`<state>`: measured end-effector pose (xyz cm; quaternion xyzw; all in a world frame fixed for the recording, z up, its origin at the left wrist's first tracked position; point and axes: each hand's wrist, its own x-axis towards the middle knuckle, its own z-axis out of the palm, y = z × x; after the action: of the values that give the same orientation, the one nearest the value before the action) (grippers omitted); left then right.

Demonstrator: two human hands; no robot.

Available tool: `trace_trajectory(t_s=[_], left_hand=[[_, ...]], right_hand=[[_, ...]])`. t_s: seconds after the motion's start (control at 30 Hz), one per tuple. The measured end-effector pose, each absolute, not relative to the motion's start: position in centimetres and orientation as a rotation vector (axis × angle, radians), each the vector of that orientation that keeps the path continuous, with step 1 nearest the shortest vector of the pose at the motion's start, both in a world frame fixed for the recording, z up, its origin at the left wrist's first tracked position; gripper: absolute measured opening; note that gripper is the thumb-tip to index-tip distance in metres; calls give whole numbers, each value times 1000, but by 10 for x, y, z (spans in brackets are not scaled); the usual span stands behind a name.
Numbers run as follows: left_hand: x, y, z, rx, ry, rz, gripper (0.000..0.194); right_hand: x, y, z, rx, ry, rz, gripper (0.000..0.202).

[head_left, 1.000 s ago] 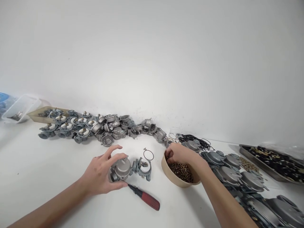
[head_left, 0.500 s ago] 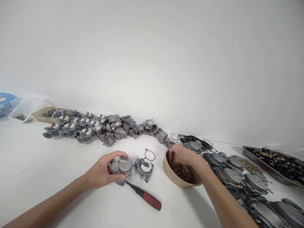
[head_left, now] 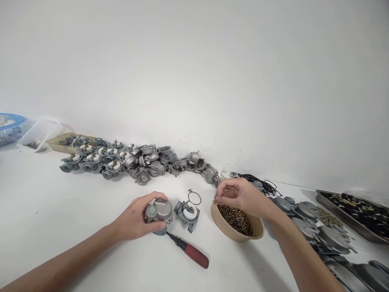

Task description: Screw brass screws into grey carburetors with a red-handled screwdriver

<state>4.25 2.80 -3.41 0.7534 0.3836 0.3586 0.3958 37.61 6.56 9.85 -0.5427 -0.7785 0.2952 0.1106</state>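
My left hand (head_left: 141, 217) grips a grey metal carburetor body (head_left: 162, 210) from its left side, thumb in front and fingers behind. My right hand (head_left: 235, 196) is raised just above the rim of a round tan bowl (head_left: 229, 234) full of small brass-coloured screws (head_left: 237, 221); its thumb and fingertips pinch something small, probably a screw. Between the hands lies an open carburetor part with a white float (head_left: 189, 213). A thin black ring (head_left: 194, 198) rests behind it. A screwdriver with a red handle (head_left: 196, 255) lies in front, its tip at the held body.
A row of carburetor parts (head_left: 112, 164) and metal cups (head_left: 156, 167) runs along the wall. At the far left stand a clear tub (head_left: 41, 136) and a tan tray (head_left: 57, 144). On the right are black rings (head_left: 267, 186), assembled units (head_left: 332, 239) and a metal tray (head_left: 349, 217).
My right hand has come up out of the screws, its fingertips now pinched above the bowl's rim. My left hand keeps its grip on the body. The whole view has shifted slightly.
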Motion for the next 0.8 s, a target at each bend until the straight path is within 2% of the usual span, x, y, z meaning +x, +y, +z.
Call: trace_trajectory(t_s=[0.07, 0.13, 0.23, 0.37, 0.53, 0.8], left_hand=[[43, 28, -34, 1902, 949, 915, 46], [43, 29, -33, 1890, 927, 925, 45], [44, 30, -32, 1870, 915, 935, 45], [44, 31, -31, 1868, 874, 962, 45], [43, 32, -33, 1868, 842, 991, 44], [42, 34, -34, 1882, 825, 1005, 44]], right_hand=[[354, 41, 90, -1333, -2199, 1019, 17], [329, 14, 67, -1136, -2237, 1009, 11], [299, -20, 17, -888, -2358, 743, 17], [283, -37, -32, -785, -2540, 428, 32], [279, -32, -31, -895, -2683, 234, 24], [282, -28, -35, -785, -2690, 93, 16]])
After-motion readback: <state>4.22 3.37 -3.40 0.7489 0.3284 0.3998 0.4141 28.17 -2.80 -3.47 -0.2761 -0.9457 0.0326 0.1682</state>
